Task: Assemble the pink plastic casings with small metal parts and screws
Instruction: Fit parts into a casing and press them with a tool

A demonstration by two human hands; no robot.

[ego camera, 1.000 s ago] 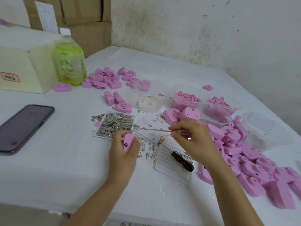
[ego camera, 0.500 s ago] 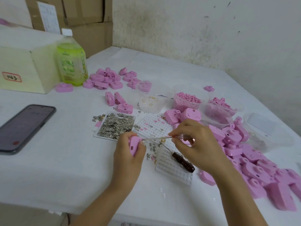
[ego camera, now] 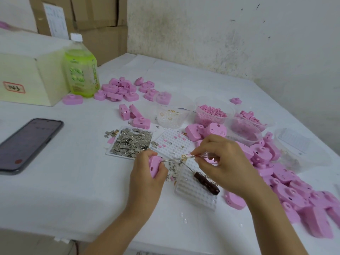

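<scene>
Pink casing (ego camera: pixel 154 165) is up off the table (ego camera: pixel 55 190), wrapped in the left hand (ego camera: pixel 147 179) with the fingers curled round it, held roughly on edge so a narrow side faces right. The right hand (ego camera: pixel 224 162) pinches a thin screwdriver (ego camera: pixel 176 158) by its clear handle. The shaft runs nearly level from right to left, and the tip looks like it meets the casing's upper edge by the left thumb. Can't tell if there's a screw on it, way too small.

So it all hinges on that line: the casing sits left of the right hand, the tool's long axis points straight at it, and the left hand is the one already on it. Both hands are close together, just this side of the tray of small metal parts (ego camera: pixel 130 142) and the white pegged board (ego camera: pixel 171 142).

My guess is a screw is going in, so the casing needs holding steady against the push. A second tool with a dark handle (ego camera: pixel 206 181) lies just below the right hand, and the heap of casings (ego camera: pixel 287 181) is off to the right.
</scene>
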